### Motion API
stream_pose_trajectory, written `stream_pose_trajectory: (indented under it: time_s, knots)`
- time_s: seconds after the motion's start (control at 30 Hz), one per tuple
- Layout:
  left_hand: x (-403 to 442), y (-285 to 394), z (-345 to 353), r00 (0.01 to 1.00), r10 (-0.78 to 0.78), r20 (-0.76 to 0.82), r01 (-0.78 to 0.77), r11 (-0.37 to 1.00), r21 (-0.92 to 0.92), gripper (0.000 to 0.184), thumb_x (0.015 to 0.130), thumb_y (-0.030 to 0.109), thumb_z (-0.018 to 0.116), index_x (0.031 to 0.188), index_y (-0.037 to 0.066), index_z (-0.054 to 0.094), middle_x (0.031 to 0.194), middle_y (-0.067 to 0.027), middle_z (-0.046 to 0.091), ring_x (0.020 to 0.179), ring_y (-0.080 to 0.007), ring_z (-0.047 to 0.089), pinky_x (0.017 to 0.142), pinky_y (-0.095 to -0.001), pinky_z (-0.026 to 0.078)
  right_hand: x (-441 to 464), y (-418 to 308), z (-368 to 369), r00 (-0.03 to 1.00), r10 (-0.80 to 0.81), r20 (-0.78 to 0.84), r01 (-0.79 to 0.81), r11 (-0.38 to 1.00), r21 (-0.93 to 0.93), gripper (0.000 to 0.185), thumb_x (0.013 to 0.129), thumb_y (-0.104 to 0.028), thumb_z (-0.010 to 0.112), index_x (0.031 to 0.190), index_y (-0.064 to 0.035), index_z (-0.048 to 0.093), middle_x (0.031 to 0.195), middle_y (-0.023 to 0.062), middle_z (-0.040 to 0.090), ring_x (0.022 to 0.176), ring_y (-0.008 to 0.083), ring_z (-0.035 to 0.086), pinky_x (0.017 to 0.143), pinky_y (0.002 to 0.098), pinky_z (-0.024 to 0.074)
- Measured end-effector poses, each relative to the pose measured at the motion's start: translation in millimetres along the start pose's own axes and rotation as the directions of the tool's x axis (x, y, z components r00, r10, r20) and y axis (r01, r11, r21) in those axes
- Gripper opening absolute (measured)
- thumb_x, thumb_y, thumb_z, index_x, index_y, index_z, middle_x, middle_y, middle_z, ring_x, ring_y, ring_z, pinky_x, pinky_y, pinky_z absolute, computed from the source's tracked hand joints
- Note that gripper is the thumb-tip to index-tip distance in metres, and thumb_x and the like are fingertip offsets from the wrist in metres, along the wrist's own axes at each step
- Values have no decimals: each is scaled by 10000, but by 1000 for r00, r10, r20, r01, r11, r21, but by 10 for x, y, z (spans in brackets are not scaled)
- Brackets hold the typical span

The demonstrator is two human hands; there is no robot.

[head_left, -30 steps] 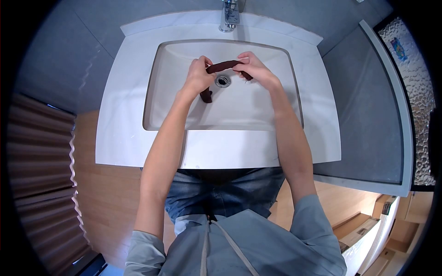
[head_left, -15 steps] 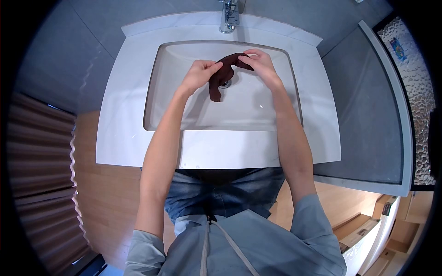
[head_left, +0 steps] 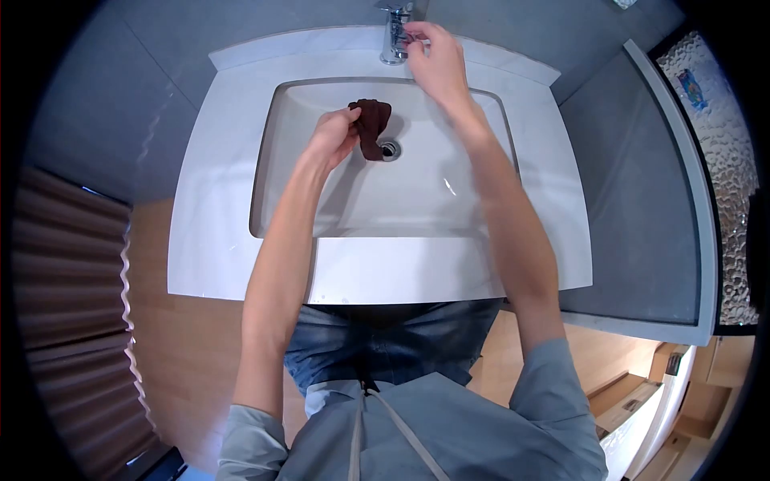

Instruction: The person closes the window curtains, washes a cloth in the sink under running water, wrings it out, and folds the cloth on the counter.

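Dark reddish-brown, softly crumpled fabric cloth [head_left: 374, 120] hangs from the left hand [head_left: 333, 138], whose thumb and fingers pinch it narrowly by its left edge. It droops just to the right of that hand, inside the white, rounded-rectangular sink basin [head_left: 401, 208], with its lower end beside the round, silvery metal drain [head_left: 391, 151]; whether the two touch, I cannot tell. The right hand [head_left: 437, 60] is farther from the body than the left and to its right, just beside the shiny chrome faucet [head_left: 393, 44]. Its fingers are loosely bent, with a small gap to the thumb; I cannot tell whether they grip the faucet. Beneath both forearms lies the near strip of a white, faintly veined countertop [head_left: 385, 272]. Nearer the body than either hand are faded blue denim jeans [head_left: 385, 345], and well to the left of the left hand hangs a brown pleated curtain [head_left: 72, 272].
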State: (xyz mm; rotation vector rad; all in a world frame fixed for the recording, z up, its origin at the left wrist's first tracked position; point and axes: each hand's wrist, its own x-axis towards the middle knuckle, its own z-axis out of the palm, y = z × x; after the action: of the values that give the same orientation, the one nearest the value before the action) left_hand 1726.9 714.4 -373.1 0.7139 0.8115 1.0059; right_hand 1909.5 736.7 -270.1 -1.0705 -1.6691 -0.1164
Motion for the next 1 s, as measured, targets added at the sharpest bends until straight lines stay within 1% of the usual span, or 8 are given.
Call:
stream_pose_trajectory:
  time_s: [0.13, 0.23, 0.33, 0.43, 0.53, 0.73, 0.83, 1.0]
  knots:
    - [-43, 67, -5, 1000, -1, 0, 1, 1000, -7, 221, 957, 117, 551, 1121, -28, 579, 1023, -92, 640, 914, -161, 608, 823, -318, 491, 193, -17, 69, 952, -78, 297, 124, 983, -138, 323, 809, -150, 561, 1075, -10, 681, 983, 185, 681, 928, 328, 644, 850, 358, 505]
    - [19, 17, -4, 1000, 10, 21, -11, 1000, 29, 235, 925, 135, 621, 1114, -3, 597, 1006, -70, 651, 909, -153, 616, 826, -302, 499, 370, -36, 37, 873, 171, 457, -101, 980, -172, 308, 828, -199, 576, 1030, 14, 666, 948, 189, 671, 957, 334, 637, 855, 378, 501]
    - [26, -4, 68, 999, 4, -40, -1, 997, 79, 257, 902, 153, 665, 1110, 12, 611, 1009, -62, 657, 918, -150, 624, 814, -295, 509, 526, -118, -101, 835, 133, 535, -100, 991, -91, 416, 831, -162, 552, 1180, 64, 577, 973, 280, 650, 936, 366, 649, 836, 427, 500]
    - [-14, 8, 152, 999, -14, -36, 17, 997, 82, 260, 898, 152, 674, 1110, 14, 617, 1016, -64, 660, 920, -150, 630, 801, -302, 516, 494, -15, -73, 899, 6, 439, 31, 996, -79, 361, 766, -106, 549, 1081, 57, 616, 731, 241, 628, 702, 342, 649, 687, 436, 505]
    - [43, -14, 157, 999, -27, -26, 30, 993, 113, 244, 914, 146, 652, 1114, 10, 619, 1013, -64, 663, 915, -149, 631, 798, -305, 517, 516, -127, -100, 887, 121, 445, -128, 992, -15, 401, 747, -125, 578, 1103, 54, 621, 737, 231, 635, 698, 334, 647, 687, 420, 509]
    - [62, -19, 240, 988, -13, 153, -11, 988, 156, 220, 961, 173, 581, 1107, 20, 643, 995, -32, 664, 878, -113, 604, 813, -297, 492, 599, 21, -63, 920, 87, 382, -77, 996, -41, 491, 723, -114, 589, 1186, 50, 598, 748, 207, 655, 679, 297, 660, 671, 397, 516]
    - [71, -43, 266, 971, -27, 237, -24, 977, 211, 222, 963, 188, 574, 1105, 38, 655, 987, -12, 661, 864, -87, 585, 799, -278, 476, 644, -127, -132, 867, 198, 457, -194, 979, -56, 457, 739, -105, 576, 1169, 49, 601, 775, 209, 664, 717, 301, 672, 698, 398, 523]
    - [48, -59, 309, 951, -46, 306, -27, 973, 229, 222, 936, 227, 610, 1061, 55, 672, 934, 8, 658, 805, -63, 564, 723, -233, 456, 705, -42, -62, 967, 109, 230, -100, 994, -51, 381, 769, -92, 546, 1114, 56, 609, 849, 246, 675, 809, 357, 677, 753, 412, 527]
